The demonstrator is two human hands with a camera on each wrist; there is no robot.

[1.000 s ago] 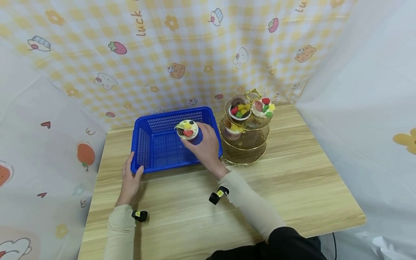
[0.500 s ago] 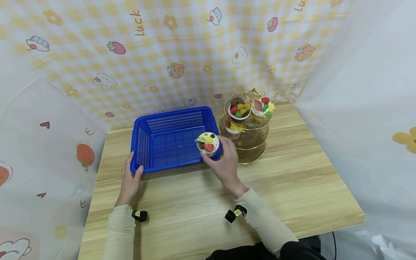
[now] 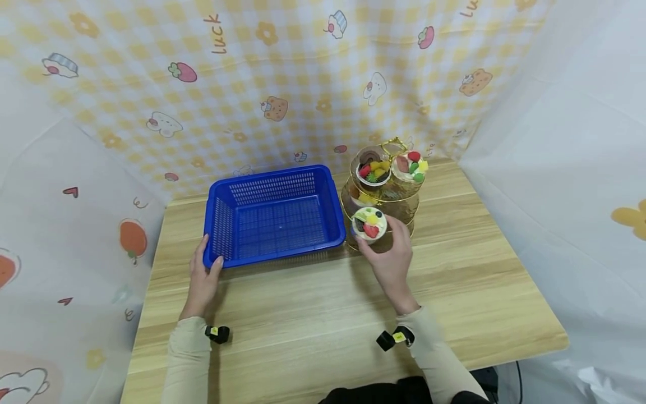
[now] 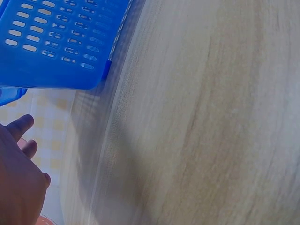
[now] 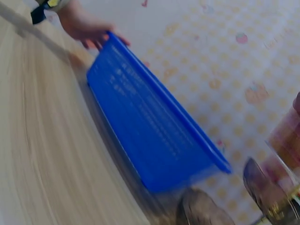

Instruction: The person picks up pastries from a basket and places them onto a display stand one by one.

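My right hand (image 3: 392, 262) holds a dessert cup (image 3: 369, 223) between thumb and fingers; cream, a strawberry piece, yellow fruit and dark bits top it. In the head view the cup overlaps the lower tiers of a gold-rimmed, three-tier dessert stand (image 3: 398, 210). My left hand (image 3: 202, 286) grips the front left corner of a blue plastic basket (image 3: 282, 257), thumb at the front rim and fingers along the left side. Nothing lies in the basket. The left wrist view shows part of that hand (image 4: 21, 173) below the perforated basket wall (image 4: 51, 65).
The stand's top tier bears a chocolate fruit cup (image 3: 373, 173) and a cream fruit cup (image 3: 409, 167). Another cup (image 3: 362, 196) sits on the middle tier, partly hidden. Behind the wooden table (image 3: 292, 314) hangs a yellow checked curtain (image 3: 303, 73).
My right hand has carried the dessert cup rightward from over the basket, across its right rim, to the front of the stand. The left hand and basket have stayed put.
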